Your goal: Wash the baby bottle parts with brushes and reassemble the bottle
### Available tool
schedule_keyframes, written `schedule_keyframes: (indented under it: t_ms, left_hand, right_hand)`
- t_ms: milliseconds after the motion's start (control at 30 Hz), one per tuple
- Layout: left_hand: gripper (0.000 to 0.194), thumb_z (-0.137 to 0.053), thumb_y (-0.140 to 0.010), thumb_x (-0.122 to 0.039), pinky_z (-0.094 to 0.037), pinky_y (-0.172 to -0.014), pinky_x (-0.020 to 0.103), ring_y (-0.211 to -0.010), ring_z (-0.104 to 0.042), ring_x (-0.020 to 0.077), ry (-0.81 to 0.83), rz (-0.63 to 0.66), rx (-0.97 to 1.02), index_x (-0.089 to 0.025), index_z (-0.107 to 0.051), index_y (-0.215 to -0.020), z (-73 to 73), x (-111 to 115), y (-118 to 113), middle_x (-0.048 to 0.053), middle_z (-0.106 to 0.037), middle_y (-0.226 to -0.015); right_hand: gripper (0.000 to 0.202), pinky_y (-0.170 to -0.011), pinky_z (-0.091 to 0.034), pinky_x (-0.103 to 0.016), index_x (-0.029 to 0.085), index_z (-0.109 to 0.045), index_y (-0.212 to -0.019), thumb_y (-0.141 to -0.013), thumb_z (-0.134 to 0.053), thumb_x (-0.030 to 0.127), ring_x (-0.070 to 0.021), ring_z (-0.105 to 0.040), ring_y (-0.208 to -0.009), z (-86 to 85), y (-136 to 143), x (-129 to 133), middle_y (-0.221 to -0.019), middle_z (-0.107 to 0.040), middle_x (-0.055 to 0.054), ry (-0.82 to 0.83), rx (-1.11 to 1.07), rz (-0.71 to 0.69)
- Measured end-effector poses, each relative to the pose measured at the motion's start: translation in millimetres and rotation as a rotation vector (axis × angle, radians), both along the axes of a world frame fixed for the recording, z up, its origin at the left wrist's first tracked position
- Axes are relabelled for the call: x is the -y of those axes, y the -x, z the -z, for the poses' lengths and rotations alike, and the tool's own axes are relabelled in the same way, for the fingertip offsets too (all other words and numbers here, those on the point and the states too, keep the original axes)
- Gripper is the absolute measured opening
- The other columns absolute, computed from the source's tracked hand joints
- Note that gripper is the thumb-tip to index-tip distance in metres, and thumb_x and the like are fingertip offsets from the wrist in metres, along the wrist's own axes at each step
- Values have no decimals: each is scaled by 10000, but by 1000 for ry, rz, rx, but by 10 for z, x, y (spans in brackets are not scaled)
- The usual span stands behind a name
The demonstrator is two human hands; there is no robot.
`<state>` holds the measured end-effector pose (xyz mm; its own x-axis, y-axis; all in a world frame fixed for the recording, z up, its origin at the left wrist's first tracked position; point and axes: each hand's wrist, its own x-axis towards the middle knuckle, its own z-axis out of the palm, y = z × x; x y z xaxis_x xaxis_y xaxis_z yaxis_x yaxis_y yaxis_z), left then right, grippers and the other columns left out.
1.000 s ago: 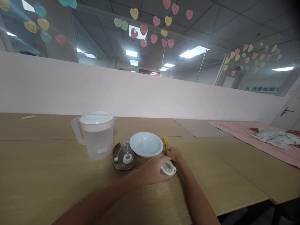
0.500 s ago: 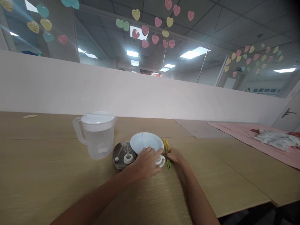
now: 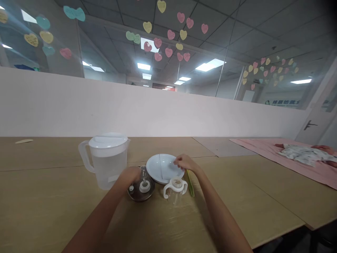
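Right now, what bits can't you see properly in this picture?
1. Head view: the left hand covers part of the dark tray; whether its fingers grip anything is hidden.
2. The right hand sits over the white plate; contact is unclear.
3. The handled cup is clear and blurred; its contents can't be told.
4. The green utensil is partly hidden by the right arm.

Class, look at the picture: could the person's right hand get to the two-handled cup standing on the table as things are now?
Probably yes. The right hand hovers over the white bowl, and the two-handled cup stands upright just nearer the person, with nothing between them. The green brush lies beside the cup, not across the way.
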<state>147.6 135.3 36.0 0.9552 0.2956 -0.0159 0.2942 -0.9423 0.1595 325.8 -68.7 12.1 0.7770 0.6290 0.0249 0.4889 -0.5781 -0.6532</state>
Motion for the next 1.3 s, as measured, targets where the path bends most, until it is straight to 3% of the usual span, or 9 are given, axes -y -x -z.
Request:
schedule_keyframes:
  t_ms: [167, 267, 400, 600, 700, 833, 967, 1167, 1300]
  left_hand:
    - [113, -641, -558, -152, -483, -634, 313, -703, -646, 263, -37, -17, -101, -154, -689, -660, 160, -26, -57, 131, -704, -767]
    - [60, -607, -588, -143, -471, -606, 271, -669, -638, 224, -47, -2, -63, -161, -661, -605, 153, -31, -59, 103, -702, -729]
    - [119, -537, -658, -125, -456, -616, 279, -696, -637, 233, -79, 14, 34, -146, -637, -598, 93, -48, -55, 133, -689, -749]
    - [130, -493, -639, -60, -428, -626, 297, -753, -622, 264, -153, 16, 154, -113, -612, -643, -104, -75, -43, 164, -654, -770]
    - [180, -493, -632, -77, -397, -584, 248, -710, -604, 210, -142, 37, 211, -141, -615, -748, -259, -68, 8, 98, -655, -767]
    - [240, -437, -692, -117, -388, -594, 223, -699, -590, 163, -48, 88, 419, -174, -624, -831, -532, 37, 49, 43, -671, -796]
    - [248, -434, -757, -216, -442, -679, 254, -765, -611, 180, 128, 188, 640, -166, -646, -875, -691, 200, -34, 55, -684, -891]
    - [270, -505, -758, -326, -513, -660, 279, -747, -633, 176, 568, 273, 783, -155, -648, -911, -547, 265, -219, 63, -677, -924]
    - [290, -553, -753, -390, -535, -709, 304, -800, -639, 188, 707, 302, 814, -148, -642, -887, -450, 289, -282, 76, -674, -925]
  right_hand:
    - [426, -444, -470, -196, 212, -606, -1086, -660, -625, 229, -113, -600, -551, 0, 85, -500, -755, -659, -16, 74, -285, -297]
    - [290, -435, -476, -193, 154, -671, -937, -655, -628, 204, -110, -594, -545, 76, 113, -590, -734, -665, -31, 104, -333, -370]
    - [122, -406, -412, -144, 113, -688, -735, -649, -606, 142, -65, -522, -470, 50, 79, -572, -626, -644, -18, 27, -191, -280]
    - [154, -423, -389, -138, 114, -640, -825, -702, -556, 153, -50, -502, -511, -411, 130, -389, -704, -647, -21, -258, -47, -175]
    - [268, -456, -442, -186, 130, -579, -915, -662, -627, 204, -81, -541, -538, -706, 310, -244, -704, -656, -17, -629, -42, -162]
    - [359, -600, -515, -266, 131, -587, -957, -638, -673, 271, -121, -602, -640, -1022, 626, -85, -714, -671, -30, -907, -62, -151]
    - [265, -698, -517, -302, 126, -637, -820, -632, -687, 306, -131, -615, -666, -1173, 871, -50, -714, -671, -42, -983, -35, -157]
    - [197, -666, -500, -268, 149, -644, -812, -682, -648, 296, -120, -599, -645, -1143, 923, -124, -682, -659, -20, -885, 163, -173]
    - [159, -661, -497, -263, 166, -646, -815, -711, -602, 278, -120, -603, -644, -1104, 879, -140, -695, -658, -13, -830, 268, -98]
